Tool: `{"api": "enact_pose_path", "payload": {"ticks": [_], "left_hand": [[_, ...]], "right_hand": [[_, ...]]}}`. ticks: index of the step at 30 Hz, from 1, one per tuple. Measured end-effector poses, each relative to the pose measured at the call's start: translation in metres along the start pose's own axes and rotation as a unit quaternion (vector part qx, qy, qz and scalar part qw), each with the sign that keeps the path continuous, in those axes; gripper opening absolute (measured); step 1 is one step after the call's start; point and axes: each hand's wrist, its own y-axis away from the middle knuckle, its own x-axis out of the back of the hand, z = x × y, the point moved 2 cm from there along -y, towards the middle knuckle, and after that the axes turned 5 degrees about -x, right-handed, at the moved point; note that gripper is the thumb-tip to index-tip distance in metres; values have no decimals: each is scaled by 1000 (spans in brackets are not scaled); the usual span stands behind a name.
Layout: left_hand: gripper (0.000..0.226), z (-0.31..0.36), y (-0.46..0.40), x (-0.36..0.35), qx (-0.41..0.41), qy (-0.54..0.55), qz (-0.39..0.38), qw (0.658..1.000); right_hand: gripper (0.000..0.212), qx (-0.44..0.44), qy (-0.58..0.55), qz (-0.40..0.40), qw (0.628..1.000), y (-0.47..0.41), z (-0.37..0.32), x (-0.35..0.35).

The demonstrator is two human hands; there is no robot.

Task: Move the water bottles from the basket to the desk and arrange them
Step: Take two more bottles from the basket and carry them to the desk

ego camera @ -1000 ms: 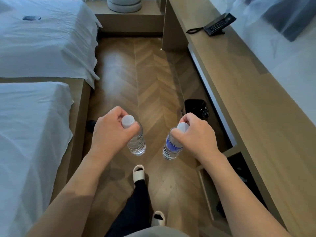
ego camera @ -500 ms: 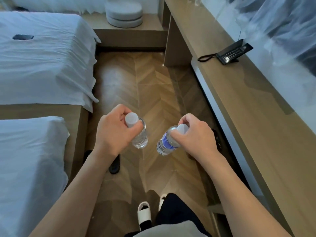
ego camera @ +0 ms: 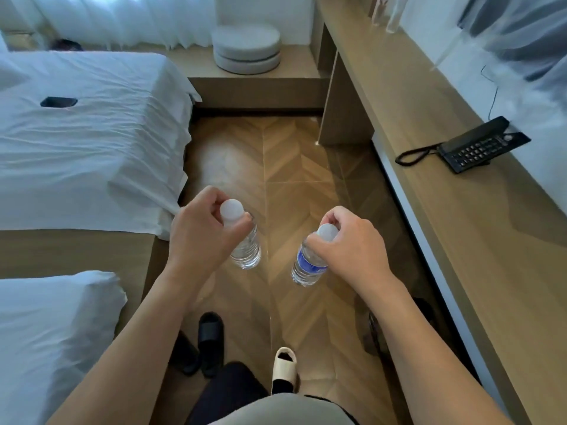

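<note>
Hands (ego camera: 202,231) (ego camera: 352,243) grip clear ribbed bottles (ego camera: 245,246).

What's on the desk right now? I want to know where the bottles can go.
On the desk: a black phone with its coiled cord, and clear items at the far end, too blurred to identify. The near end is out of frame.

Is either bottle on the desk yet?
No, the left hand and right hand each hold a bottle over the floor, beside the desk.
</note>
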Motion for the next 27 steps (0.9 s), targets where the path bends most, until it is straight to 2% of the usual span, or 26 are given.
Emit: {"api": "enact_pose_path", "payload": {"ticks": [9, 17, 27], "left_hand": [[25, -16, -169, -41, -3, 35, 8, 999], [28, -48, -334, -75, -40, 79, -29, 996], [26, -79, -515, -106, -61, 52, -30, 996]], "right_hand": [[23, -13, 3, 20, 1000, -160, -35, 0], [26, -24, 22, 38, 999, -310, -86, -17], [25, -20, -3, 56, 998, -483, -139, -28]]}}
